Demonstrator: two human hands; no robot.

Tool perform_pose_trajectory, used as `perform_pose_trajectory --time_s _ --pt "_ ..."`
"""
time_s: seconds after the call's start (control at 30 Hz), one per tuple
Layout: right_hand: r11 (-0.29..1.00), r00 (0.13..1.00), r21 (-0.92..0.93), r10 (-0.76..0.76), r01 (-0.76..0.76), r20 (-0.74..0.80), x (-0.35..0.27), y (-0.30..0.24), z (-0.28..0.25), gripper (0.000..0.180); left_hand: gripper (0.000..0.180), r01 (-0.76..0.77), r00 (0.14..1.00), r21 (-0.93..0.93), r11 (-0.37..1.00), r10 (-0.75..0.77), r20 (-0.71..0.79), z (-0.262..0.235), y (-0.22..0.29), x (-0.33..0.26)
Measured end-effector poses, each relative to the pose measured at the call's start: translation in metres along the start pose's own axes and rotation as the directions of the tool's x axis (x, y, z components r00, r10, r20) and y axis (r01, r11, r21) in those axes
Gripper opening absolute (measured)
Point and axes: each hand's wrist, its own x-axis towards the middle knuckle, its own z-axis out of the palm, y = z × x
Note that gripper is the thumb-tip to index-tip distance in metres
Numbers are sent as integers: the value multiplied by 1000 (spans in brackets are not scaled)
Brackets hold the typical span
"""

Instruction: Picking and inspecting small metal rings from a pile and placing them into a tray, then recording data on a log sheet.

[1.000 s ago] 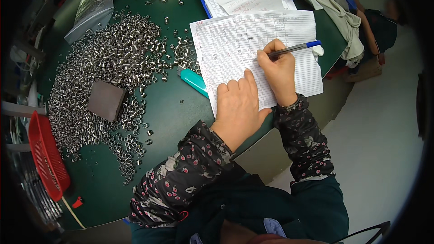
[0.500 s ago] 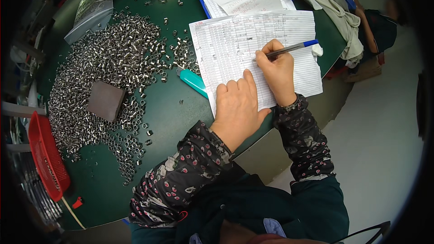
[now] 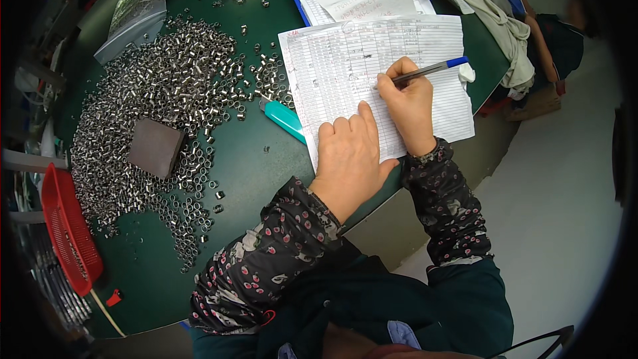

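Brightening the paper point(image 3: 345, 86) at one o'clock, glinting off rings point(image 3: 174, 66) at ten, blurring at two, blackening all around.

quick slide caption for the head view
Left hand resting on a gridded sheet, right hand holding a pen, a heap of small metal rings to the left.

1. This looks like a workshop, or a room in a small factory.
2. A huge heap of tiny shiny metal rings point(image 3: 149, 86) covers much of the big green table point(image 3: 242, 159). That is far more than a home would have.
3. A brown block point(image 3: 155, 148) sits on the heap.
4. A red basket point(image 3: 68, 236) with little holes and a clear plastic bag point(image 3: 138, 13) are close by.
5. A paper full of rows and boxes point(image 3: 355, 70) lies near a clipboard point(image 3: 299, 1), like work lists.
6. A green cutter point(image 3: 284, 120) lies there too.
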Motion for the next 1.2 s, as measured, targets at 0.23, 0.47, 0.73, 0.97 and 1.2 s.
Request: perform_pose_trajectory --time_s 0.23,0.47,0.73,0.97,1.2 --pt "1000 999 0 -28 28 27 0 0 -1 8 83 6 1000 4 1000 -6 8 -2 0 0" --pt "1000 1000 9 -9 9 1 0 -1 -2 9 83 -2 1000 -7 1000 2 -1 -2 0 1" --pt "966 988 236 -78 109 -136 -3 -3 -1 11 84 3 1000 13 1000 -3 -6 -3 3 -2" --pt "924 981 335 -153 185 -120 -7 -30 -22 9 77 -22 998 69 997 26 -53 -8 10 -12" --pt "939 983 296 -150 175 -104 -41 -42 -42 11 60 -124 984 -40 991 117 -136 -26 19 -35"
